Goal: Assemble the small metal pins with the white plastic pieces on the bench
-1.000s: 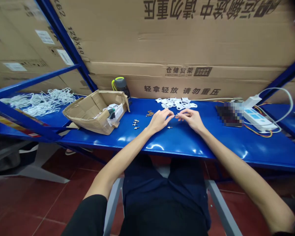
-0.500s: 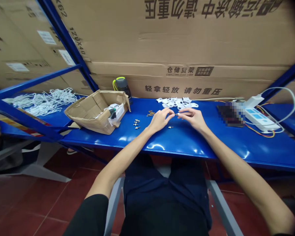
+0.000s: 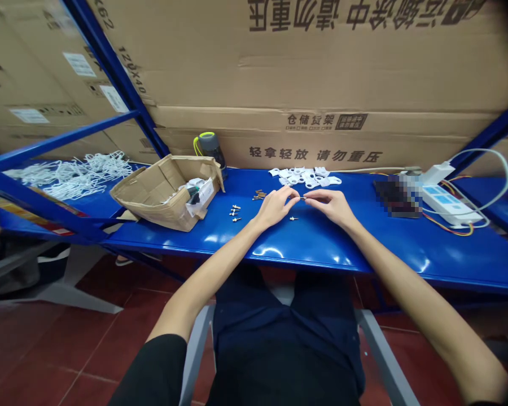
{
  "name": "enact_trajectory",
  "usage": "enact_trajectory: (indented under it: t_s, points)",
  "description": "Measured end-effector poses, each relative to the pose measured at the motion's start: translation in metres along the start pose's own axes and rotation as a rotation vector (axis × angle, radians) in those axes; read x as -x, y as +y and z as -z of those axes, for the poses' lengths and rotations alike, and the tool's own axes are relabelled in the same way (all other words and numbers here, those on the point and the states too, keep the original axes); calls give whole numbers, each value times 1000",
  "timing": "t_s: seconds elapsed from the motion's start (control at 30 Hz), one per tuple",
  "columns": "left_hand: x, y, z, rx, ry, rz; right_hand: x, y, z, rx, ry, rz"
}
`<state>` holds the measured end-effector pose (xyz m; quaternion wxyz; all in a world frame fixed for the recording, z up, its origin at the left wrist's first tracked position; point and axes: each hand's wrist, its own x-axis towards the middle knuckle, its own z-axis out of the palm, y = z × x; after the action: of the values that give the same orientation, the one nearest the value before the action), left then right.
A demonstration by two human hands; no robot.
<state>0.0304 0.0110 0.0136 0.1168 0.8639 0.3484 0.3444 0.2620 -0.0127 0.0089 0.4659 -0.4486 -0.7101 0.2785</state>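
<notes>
Both the left hand [image 3: 278, 205] and the right hand [image 3: 332, 207], thumbs against fingers, pinch a slim piece [image 3: 302, 197] between them over the blue surface [image 3: 317, 242], on the near side of the white rings [image 3: 298, 179]. The step appears to be fingertip work on that piece; its next move likely calls for steady, aligned grips. One loose fitting [image 3: 293, 219] lies nearer, more small fittings [image 3: 236, 219] to the left.

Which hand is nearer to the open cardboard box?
Left. The left hand is to the right of the open cardboard box, apart from it; the right hand is farther right, beyond the left hand.
</notes>
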Motion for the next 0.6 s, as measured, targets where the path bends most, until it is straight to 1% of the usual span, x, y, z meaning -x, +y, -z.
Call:
enact_trajectory:
  t_s: [0.13, 0.4, 0.6]
  points:
    - [0, -1, 0, 1, -7, 8, 0, 1, 0, 3, 13, 6]
    - [0, 0, 0, 25, 6, 10, 0, 0, -1, -81, -15, -11]
    - [0, 1, 0, 15, -6, 21, 0, -3, -1, -39, -24, 8]
